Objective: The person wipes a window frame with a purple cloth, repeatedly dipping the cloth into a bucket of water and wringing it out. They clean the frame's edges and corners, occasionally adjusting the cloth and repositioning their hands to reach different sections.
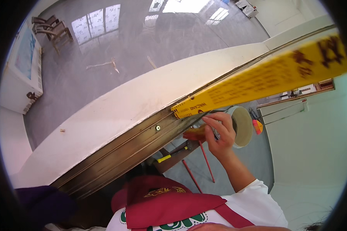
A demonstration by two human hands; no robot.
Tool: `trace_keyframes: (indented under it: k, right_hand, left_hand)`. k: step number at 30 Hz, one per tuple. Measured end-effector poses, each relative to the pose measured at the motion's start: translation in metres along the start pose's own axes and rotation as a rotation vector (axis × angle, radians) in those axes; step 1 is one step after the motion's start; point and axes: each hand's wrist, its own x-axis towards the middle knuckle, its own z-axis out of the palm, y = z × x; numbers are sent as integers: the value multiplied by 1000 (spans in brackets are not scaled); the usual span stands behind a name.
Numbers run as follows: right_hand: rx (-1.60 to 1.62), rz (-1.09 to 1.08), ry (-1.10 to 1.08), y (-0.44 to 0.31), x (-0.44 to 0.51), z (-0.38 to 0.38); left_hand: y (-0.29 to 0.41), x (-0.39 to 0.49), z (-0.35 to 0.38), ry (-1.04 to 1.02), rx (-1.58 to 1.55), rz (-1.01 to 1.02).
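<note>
My right hand [221, 134] reaches up beside a brown metal frame track [138, 147]. Its thumb and fingers close on a reddish-brown object [194, 133] whose exact kind I cannot tell. Just above the fingertips, a long yellow strip [248, 83] with printed writing slants over the track, its narrow end near the ledge and its wide end blurred at the upper right; what supports it is not visible. A cross-head screw [158, 128] sits in the track. My left hand is out of view.
A white ledge [133, 98] runs along the track. Below are a yellow-handled tool [173, 154] on a brown board [173, 164], red poles [207, 161] and a whitish bucket [242, 127]. Beyond the ledge are wooden chairs [53, 30] and a white chest freezer [23, 66]. Dark purple fabric [43, 205] lies lower left.
</note>
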Motion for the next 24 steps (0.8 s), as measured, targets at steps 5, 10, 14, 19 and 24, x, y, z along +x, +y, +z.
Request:
trace_keyframes:
  k: [5,10,14,19,24]
  right_hand:
    - [67,70,-6,0,-7,1]
    - [0,-53,-76,-10,-1,3]
    - [24,-129,-131,-7,4,5]
    - [6,-222,-201,-13,14,6]
    - [-17,-260,-198,2,26,13]
  left_hand:
    - [-36,-2,7,8,21,-33]
    - [-47,-4,19,-7,6,-48]
    - [-37,-12,25,-8,-36,-33]
    - [-1,-24,13,-6,-91,26]
    - [45,-33,-2,-17,-166,113]
